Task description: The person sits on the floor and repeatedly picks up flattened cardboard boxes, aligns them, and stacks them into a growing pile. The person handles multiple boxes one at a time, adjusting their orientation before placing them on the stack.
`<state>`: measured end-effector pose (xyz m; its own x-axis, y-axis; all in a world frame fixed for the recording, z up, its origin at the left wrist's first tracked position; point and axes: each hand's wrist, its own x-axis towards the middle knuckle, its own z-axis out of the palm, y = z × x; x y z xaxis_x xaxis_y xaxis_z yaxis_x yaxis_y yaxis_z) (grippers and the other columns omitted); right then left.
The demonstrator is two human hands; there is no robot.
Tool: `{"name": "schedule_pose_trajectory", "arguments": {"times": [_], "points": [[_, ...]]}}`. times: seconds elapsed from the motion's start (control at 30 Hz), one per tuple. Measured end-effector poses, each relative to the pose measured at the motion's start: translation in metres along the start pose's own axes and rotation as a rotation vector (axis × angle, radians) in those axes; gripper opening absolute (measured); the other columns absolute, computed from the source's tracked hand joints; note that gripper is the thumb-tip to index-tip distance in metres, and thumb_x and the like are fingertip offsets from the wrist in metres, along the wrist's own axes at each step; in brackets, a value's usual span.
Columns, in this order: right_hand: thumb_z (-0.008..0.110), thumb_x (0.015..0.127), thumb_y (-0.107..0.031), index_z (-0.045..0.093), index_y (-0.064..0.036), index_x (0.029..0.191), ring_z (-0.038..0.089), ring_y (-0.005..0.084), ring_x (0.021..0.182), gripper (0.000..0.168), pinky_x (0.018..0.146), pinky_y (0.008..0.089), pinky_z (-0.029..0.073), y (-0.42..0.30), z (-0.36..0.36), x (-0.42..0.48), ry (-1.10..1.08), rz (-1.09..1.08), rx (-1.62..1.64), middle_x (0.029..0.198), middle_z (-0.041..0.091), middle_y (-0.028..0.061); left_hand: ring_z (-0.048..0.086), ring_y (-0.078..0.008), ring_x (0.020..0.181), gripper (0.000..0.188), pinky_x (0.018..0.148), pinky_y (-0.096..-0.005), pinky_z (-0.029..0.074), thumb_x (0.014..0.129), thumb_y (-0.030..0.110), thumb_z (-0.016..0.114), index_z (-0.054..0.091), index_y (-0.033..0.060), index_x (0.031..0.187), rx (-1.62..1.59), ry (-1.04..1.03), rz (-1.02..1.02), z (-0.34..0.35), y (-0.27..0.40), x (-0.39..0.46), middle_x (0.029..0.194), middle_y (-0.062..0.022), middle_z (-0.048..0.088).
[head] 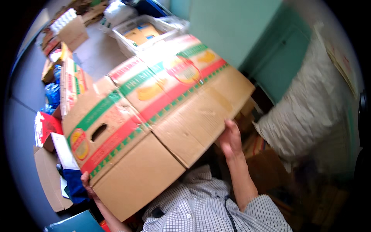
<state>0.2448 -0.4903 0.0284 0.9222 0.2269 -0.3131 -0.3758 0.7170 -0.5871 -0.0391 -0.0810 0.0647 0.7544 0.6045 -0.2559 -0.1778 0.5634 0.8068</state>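
A large flattened cardboard carton with printed fruit, green and red bands and an oval hand hole is held up across the view. It slants, its right side higher in the picture. My left hand grips its lower left edge, the thumb on the printed face and the fingers mostly hidden behind. On the near right edge my right hand holds the carton, thumb along the front. The underside of the carton is out of sight.
Beyond the carton stands a white plastic crate holding cardboard pieces. Along the left are folded cartons, a red box and a blue bag. A bulky pale sack is at the right, before a green door.
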Motion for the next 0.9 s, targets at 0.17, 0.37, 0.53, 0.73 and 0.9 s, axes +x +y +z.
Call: {"name": "schedule_pose_trajectory", "arguments": {"times": [0.17,0.37,0.53,0.73,0.9], "points": [[0.063,0.091,-0.018,0.052,-0.002,0.132,0.056,0.0221,0.122,0.045,0.107,0.0386,0.042,0.016,0.016,-0.009,-0.071,0.067,0.092,0.131,0.06,0.008,0.062,-0.0294,0.109,0.068,0.095,-0.0441,0.051,0.083,0.039,0.06,0.046,-0.0003,0.137,-0.024,0.01,0.089,0.001,-0.003,-0.001,0.127,-0.0159,0.061],[0.068,0.09,-0.037,0.051,-0.01,0.134,0.057,0.0204,0.119,0.054,0.1,0.0403,0.049,0.049,0.042,-0.032,-0.159,0.135,0.043,0.131,0.06,0.0039,0.063,-0.0312,0.11,0.07,0.096,-0.0434,0.051,0.081,0.036,0.059,0.045,-0.0015,0.138,-0.106,-0.046,0.075,0.04,-0.008,-0.01,0.128,-0.0176,0.061],[0.068,0.091,-0.025,0.051,-0.003,0.132,0.061,0.0193,0.112,0.049,0.095,0.0389,0.051,0.078,0.08,-0.057,-0.196,0.298,-0.096,0.125,0.061,0.0063,0.063,-0.0314,0.111,0.072,0.096,-0.0423,0.052,0.081,0.036,0.06,0.044,-0.0023,0.139,-0.126,-0.085,0.074,0.054,-0.018,-0.014,0.129,-0.0183,0.06],[0.066,0.091,-0.013,0.053,-0.002,0.128,0.061,0.0163,0.109,0.041,0.095,0.0337,0.05,0.072,0.098,-0.045,-0.228,0.167,-0.103,0.12,0.062,0.0047,0.06,-0.0314,0.117,0.076,0.1,-0.0429,0.049,0.077,0.029,0.062,0.039,-0.0037,0.142,-0.19,-0.123,0.07,0.045,-0.031,-0.014,0.133,-0.0182,0.057],[0.066,0.085,-0.003,0.045,-0.003,0.138,0.056,0.0199,0.118,0.057,0.1,0.0347,0.048,0.065,0.102,-0.067,-0.321,0.015,-0.127,0.128,0.058,0.0073,0.059,-0.0319,0.117,0.075,0.1,-0.044,0.047,0.083,0.045,0.056,0.042,0.0015,0.142,-0.238,-0.048,0.056,0.038,-0.048,-0.016,0.135,-0.0159,0.057]]}}
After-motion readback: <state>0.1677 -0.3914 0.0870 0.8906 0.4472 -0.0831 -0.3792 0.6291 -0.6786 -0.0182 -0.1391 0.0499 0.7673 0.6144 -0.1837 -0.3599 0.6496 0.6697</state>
